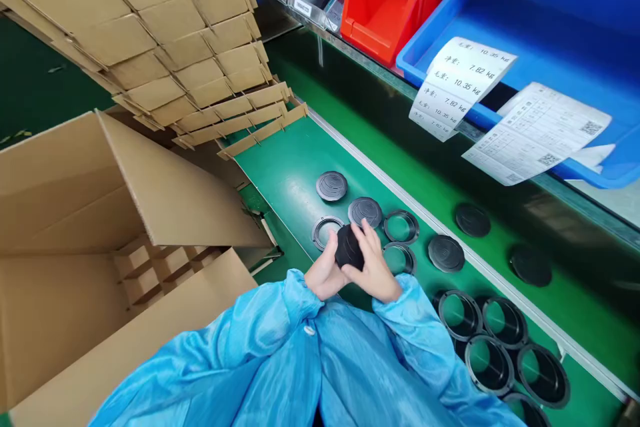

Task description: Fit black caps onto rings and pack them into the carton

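Observation:
Between my two hands is a black round cap (pixel 349 248). My left hand (pixel 326 272) is closed on its left side, and my right hand (pixel 375 264) grips it from the right and above. Just behind the cap lies a black ring (pixel 320 232), partly covered. Two dark round caps, one farther back (pixel 331 185) and one close to my right fingers (pixel 365 211), lie on the green work surface (pixel 280 177). To the right of my right hand are two open black rings (pixel 401 226), the nearer one partly hidden by my hand.
An open cardboard box (pixel 55 327) with dividers (pixel 150 273) stands at left, below stacked cardboard partitions (pixel 165 33). Several black cylindrical rings (pixel 489 363) and caps (pixel 446 253) lie at right. A shelf holds red (pixel 380 30) and blue bins (pixel 540 20) and printed labels (pixel 537 133).

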`<state>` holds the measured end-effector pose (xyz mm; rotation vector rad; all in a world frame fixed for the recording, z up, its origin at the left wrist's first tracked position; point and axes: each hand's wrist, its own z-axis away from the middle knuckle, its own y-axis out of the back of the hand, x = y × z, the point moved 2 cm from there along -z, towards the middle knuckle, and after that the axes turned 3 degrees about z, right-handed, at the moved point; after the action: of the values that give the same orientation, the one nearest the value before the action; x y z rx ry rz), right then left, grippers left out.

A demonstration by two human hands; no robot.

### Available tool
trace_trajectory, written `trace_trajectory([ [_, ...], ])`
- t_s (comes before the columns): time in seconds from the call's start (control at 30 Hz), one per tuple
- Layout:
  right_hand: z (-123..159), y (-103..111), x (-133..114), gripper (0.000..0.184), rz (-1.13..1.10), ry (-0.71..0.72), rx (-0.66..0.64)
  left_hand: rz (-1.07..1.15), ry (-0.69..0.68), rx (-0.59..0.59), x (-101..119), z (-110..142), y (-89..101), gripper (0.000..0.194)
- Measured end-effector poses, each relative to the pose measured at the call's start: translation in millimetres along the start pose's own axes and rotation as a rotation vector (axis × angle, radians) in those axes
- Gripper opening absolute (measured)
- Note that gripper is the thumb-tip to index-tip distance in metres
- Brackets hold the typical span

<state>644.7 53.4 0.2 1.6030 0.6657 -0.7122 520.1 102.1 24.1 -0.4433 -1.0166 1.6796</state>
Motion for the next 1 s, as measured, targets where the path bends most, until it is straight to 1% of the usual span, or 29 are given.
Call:
trace_trajectory([
  [0.07, -0.9, 18.6, 2.6, 0.055, -0.046, -0.053, 0.137, 0.017, 0.009, -0.052, 2.8, -1.3, -8.6, 0.082],
  [0.1, -1.4, 27.1, 2.8, 0.045, -0.045, -0.073, 0.195, 0.033, 0.006, -0.080, 5.2, -1.3, -13.2, 0.085],
  [0.13, -1.9, 34.2, 2.3, 0.039, -0.029, -0.080, 0.229, 0.049, -0.004, -0.104, 7.9, -1.2, -17.6, 0.087],
  [0.17, -2.7, 39.3, 1.2, 0.037, -0.005, -0.071, 0.236, 0.062, -0.018, -0.120, 10.4, -0.9, -21.7, 0.087],
  [0.23, -5.1, 44.9, -1.6, 0.037, 0.027, -0.032, 0.212, 0.074, -0.050, -0.129, 14.0, -0.4, -28.2, 0.084],
  [0.37, -11.0, 50.3, -3.2, 0.043, -0.018, -0.007, 0.203, 0.052, -0.088, -0.111, 15.7, -1.2, -34.7, 0.078],
  [0.53, -13.2, 53.0, -0.8, 0.046, -0.049, -0.031, 0.226, 0.062, -0.061, -0.113, 16.7, -10.4, -38.6, 0.079],
  [0.6, -10.4, 46.7, -1.3, 0.048, 0.005, -0.005, 0.222, 0.056, -0.038, -0.109, 16.4, -16.6, -38.4, 0.084],
  [0.63, -8.3, 41.2, -1.6, 0.051, 0.051, 0.032, 0.192, 0.049, -0.028, -0.095, 15.7, -20.0, -37.0, 0.085],
  [0.7, -3.3, 27.3, 0.1, 0.060, 0.148, 0.108, 0.091, 0.024, -0.026, -0.041, 13.0, -27.4, -31.4, 0.084],
  [0.73, -0.6, 20.4, 3.2, 0.064, 0.177, 0.116, 0.044, 0.004, -0.024, -0.007, 10.9, -31.2, -27.5, 0.081],
  [0.77, 2.0, 14.5, 8.0, 0.069, 0.186, 0.095, 0.012, -0.023, -0.017, 0.024, 8.1, -35.0, -23.4, 0.078],
  [0.83, 5.7, 6.5, 21.4, 0.084, 0.157, -0.008, -0.024, -0.085, 0.016, 0.067, 1.6, -42.7, -16.1, 0.072],
  [0.87, 6.4, 4.3, 29.0, 0.093, 0.125, -0.057, -0.051, -0.115, 0.034, 0.080, -1.6, -46.3, -13.5, 0.070],
  [0.93, 4.2, 3.8, 44.8, 0.108, 0.054, -0.109, -0.111, -0.165, 0.085, 0.089, -6.8, -53.0, -10.9, 0.070],
  [0.97, 1.1, 5.9, 53.8, 0.110, 0.044, -0.126, -0.109, -0.191, 0.107, 0.097, -8.2, -55.7, -10.4, 0.072],
  [1.0, -3.2, 9.6, 64.1, 0.110, 0.065, -0.153, -0.066, -0.225, 0.122, 0.120, -8.5, -58.0, -9.9, 0.073],
])
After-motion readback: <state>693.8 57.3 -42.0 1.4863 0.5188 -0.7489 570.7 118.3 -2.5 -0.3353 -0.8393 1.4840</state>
